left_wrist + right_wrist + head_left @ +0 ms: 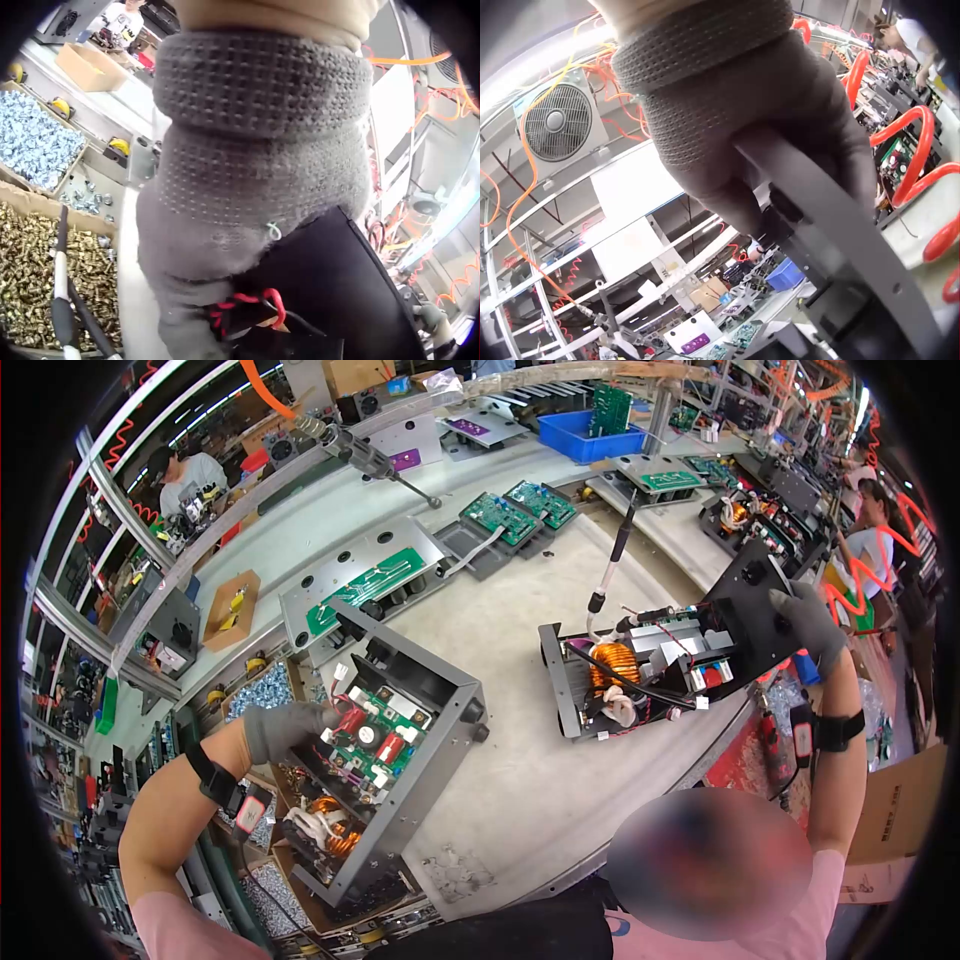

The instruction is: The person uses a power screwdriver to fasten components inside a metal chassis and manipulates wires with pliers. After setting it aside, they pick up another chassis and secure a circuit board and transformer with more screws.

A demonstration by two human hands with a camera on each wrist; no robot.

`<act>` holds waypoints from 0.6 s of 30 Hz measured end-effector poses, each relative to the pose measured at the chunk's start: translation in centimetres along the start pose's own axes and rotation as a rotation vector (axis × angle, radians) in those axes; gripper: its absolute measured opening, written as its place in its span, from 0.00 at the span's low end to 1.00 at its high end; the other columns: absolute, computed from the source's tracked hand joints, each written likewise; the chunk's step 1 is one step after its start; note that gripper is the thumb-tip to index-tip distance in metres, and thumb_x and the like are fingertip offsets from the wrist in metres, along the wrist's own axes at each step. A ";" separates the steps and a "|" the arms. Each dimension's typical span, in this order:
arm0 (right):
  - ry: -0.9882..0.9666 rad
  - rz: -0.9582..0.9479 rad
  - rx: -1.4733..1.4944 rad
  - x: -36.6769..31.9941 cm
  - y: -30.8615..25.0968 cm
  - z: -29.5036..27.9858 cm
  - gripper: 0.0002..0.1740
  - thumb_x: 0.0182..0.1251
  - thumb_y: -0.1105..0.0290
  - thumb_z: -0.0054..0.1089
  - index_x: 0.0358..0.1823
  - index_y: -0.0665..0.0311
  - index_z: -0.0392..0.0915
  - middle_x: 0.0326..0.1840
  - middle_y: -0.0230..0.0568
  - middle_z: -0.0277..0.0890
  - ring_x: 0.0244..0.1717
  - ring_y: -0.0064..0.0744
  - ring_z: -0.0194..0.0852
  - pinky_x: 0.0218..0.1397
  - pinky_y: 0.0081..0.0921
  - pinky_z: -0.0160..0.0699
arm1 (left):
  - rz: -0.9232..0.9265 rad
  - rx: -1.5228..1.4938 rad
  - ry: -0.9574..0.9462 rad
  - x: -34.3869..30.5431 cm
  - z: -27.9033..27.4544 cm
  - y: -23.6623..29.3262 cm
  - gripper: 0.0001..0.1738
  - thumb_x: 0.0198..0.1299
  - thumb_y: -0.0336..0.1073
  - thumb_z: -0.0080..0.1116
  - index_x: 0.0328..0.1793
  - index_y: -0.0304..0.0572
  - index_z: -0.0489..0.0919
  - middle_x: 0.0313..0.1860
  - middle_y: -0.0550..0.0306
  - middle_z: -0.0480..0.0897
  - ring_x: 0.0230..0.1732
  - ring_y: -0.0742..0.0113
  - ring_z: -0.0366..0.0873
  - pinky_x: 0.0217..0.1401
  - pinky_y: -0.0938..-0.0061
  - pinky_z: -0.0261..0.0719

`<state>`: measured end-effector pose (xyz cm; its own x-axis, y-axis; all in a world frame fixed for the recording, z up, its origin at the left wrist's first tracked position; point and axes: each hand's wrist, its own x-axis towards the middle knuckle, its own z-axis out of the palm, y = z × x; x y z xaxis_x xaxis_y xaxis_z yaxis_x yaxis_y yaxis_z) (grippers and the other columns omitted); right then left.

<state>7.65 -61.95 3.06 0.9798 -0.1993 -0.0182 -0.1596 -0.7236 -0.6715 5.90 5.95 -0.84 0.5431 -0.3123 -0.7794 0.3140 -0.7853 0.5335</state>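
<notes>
My left hand (285, 732), in a grey knit glove, grips the near-left side of an open dark metal case (425, 768). Inside that case sit a green circuit board (372, 752) and a copper-wound coil (345, 842). The case stands slanted over the bench's left edge. In the left wrist view the glove (247, 180) covers much of the case's black wall (330, 277). My gloved right hand (812, 625) holds the edge of a black end panel (742, 605) on a second open unit, whose copper coil (614, 664) faces up. The right wrist view shows fingers wrapped over a panel edge (840, 217).
Bins of silvery screws (265, 690) and brass-coloured fasteners (52, 277) line the left edge. A power driver (365, 458) hangs above the bench. Behind are a plate with a green board (375, 588), more circuit boards (497, 517) and a blue bin (570, 442).
</notes>
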 end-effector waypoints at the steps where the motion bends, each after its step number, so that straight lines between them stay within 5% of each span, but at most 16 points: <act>1: -0.004 -0.001 0.009 -0.5 -0.3 0.4 0.22 0.65 0.60 0.58 0.50 0.73 0.75 0.31 0.33 0.75 0.33 0.22 0.70 0.37 0.25 0.70 | -0.008 0.002 0.004 -0.6 0.3 0.6 0.29 0.70 0.53 0.46 0.64 0.36 0.69 0.40 0.53 0.80 0.37 0.66 0.80 0.40 0.73 0.80; 3: 0.106 -0.032 -0.023 -2.6 -0.9 0.9 0.20 0.65 0.62 0.56 0.50 0.73 0.75 0.31 0.33 0.75 0.33 0.20 0.68 0.37 0.24 0.69 | 0.252 0.363 0.128 -1.2 1.0 1.3 0.38 0.68 0.65 0.36 0.60 0.34 0.72 0.40 0.49 0.80 0.44 0.66 0.79 0.45 0.74 0.78; 4: 0.170 -0.072 0.074 -4.2 -1.1 1.5 0.20 0.66 0.63 0.55 0.50 0.73 0.75 0.31 0.33 0.75 0.32 0.19 0.68 0.37 0.24 0.69 | 0.271 0.185 0.184 -1.2 1.9 1.1 0.26 0.71 0.53 0.41 0.57 0.34 0.72 0.40 0.48 0.76 0.44 0.63 0.77 0.48 0.73 0.76; 5: 0.229 -0.115 0.172 -6.2 -0.9 2.1 0.19 0.67 0.64 0.53 0.50 0.73 0.75 0.31 0.33 0.75 0.32 0.18 0.67 0.36 0.23 0.69 | 0.257 0.177 0.199 -1.5 2.3 1.2 0.26 0.71 0.53 0.41 0.57 0.34 0.72 0.40 0.48 0.76 0.44 0.63 0.77 0.48 0.73 0.76; 7: 0.403 -0.121 0.096 -10.5 0.2 2.8 0.19 0.68 0.65 0.52 0.52 0.74 0.74 0.32 0.33 0.76 0.32 0.19 0.68 0.37 0.22 0.68 | 0.703 0.849 0.285 -2.3 2.8 1.8 0.15 0.69 0.38 0.42 0.53 0.35 0.71 0.39 0.47 0.72 0.41 0.57 0.76 0.50 0.69 0.76; 8: 0.425 -0.092 0.069 -12.6 1.7 2.9 0.19 0.69 0.65 0.52 0.52 0.74 0.74 0.35 0.34 0.76 0.34 0.20 0.69 0.39 0.22 0.69 | 0.718 0.578 0.247 -2.9 3.5 3.3 0.10 0.63 0.28 0.41 0.48 0.36 0.70 0.39 0.47 0.68 0.38 0.53 0.75 0.48 0.66 0.76; 9: 0.449 -0.064 0.040 -14.6 3.4 3.1 0.19 0.70 0.66 0.51 0.53 0.75 0.73 0.37 0.35 0.77 0.36 0.21 0.70 0.41 0.22 0.70 | 0.441 0.640 0.341 -4.5 4.1 5.5 0.12 0.65 0.35 0.45 0.49 0.36 0.71 0.41 0.42 0.73 0.42 0.49 0.77 0.47 0.62 0.76; 12: 0.597 -0.048 0.136 -20.0 6.1 6.3 0.19 0.71 0.66 0.52 0.53 0.77 0.73 0.45 0.39 0.78 0.42 0.24 0.71 0.47 0.25 0.72 | 0.005 0.646 0.681 -7.2 6.8 10.5 0.26 0.64 0.53 0.50 0.51 0.34 0.71 0.41 0.34 0.80 0.47 0.41 0.78 0.47 0.54 0.74; 16: 0.768 -0.045 0.214 -23.7 13.2 10.3 0.22 0.71 0.63 0.54 0.55 0.78 0.73 0.47 0.44 0.79 0.43 0.27 0.72 0.48 0.27 0.73 | 0.312 0.861 0.973 -5.4 11.4 7.5 0.19 0.56 0.46 0.60 0.47 0.42 0.73 0.35 0.51 0.76 0.39 0.53 0.77 0.41 0.60 0.75; 18: 0.858 -0.006 0.362 -23.4 13.7 11.3 0.21 0.71 0.65 0.54 0.54 0.80 0.73 0.47 0.44 0.78 0.43 0.28 0.73 0.48 0.26 0.74 | 0.410 0.959 1.042 -4.0 14.3 6.6 0.17 0.53 0.39 0.57 0.48 0.41 0.73 0.34 0.51 0.75 0.38 0.54 0.75 0.38 0.62 0.74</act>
<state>-16.05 -59.69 -14.07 0.5327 -0.7212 0.4429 0.0337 -0.5048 -0.8626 -5.29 -5.63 1.13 0.8978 -0.4050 0.1733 -0.3956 -0.9143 -0.0870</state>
